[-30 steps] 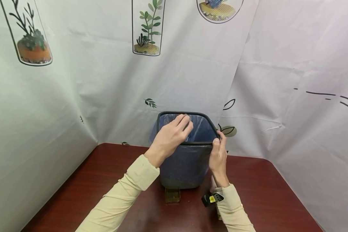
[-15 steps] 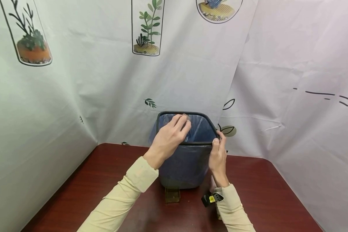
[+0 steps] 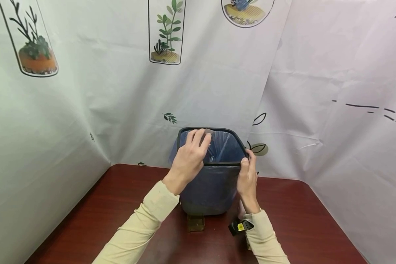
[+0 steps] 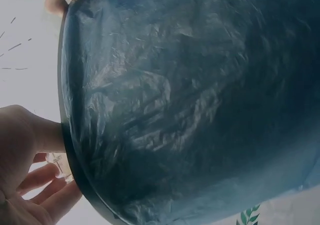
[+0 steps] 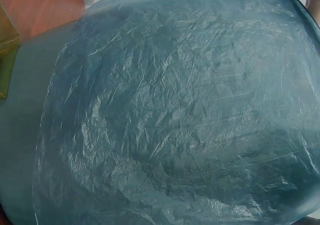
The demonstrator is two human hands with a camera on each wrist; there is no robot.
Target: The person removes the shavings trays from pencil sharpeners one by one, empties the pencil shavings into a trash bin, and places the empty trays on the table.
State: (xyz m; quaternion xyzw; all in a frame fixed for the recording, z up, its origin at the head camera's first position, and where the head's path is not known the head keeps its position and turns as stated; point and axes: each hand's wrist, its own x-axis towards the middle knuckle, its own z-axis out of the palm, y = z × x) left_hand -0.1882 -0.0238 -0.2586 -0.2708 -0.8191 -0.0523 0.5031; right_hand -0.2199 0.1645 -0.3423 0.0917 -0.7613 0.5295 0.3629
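Note:
A bin (image 3: pixel 206 207) lined with a thin blue bin bag (image 3: pixel 229 145) stands upright on the table. The bag folds over the dark rim (image 3: pixel 222 164) and hangs down outside. My left hand (image 3: pixel 189 157) is over the opening, fingers curled around a small clear object with lettering (image 4: pixel 60 165), mostly hidden by the fingers. In the head view, a see-through edge of it shows past the fingertips. At the front right corner my right hand (image 3: pixel 247 179) grips the rim, thumb in front. The right wrist view shows the crinkled bag (image 5: pixel 160 105) over the bin's outside.
A small amber see-through box (image 3: pixel 196 222) sits in front of the bin on the dark red table (image 3: pixel 125 209). A pale object (image 3: pixel 241 211) is partly hidden by the right wrist. White printed cloth (image 3: pixel 118 91) hangs close behind and along the sides.
My left hand has shifted a little to the left over the bin's opening, and more of the clear object shows past its fingertips. The right hand keeps its hold on the rim.

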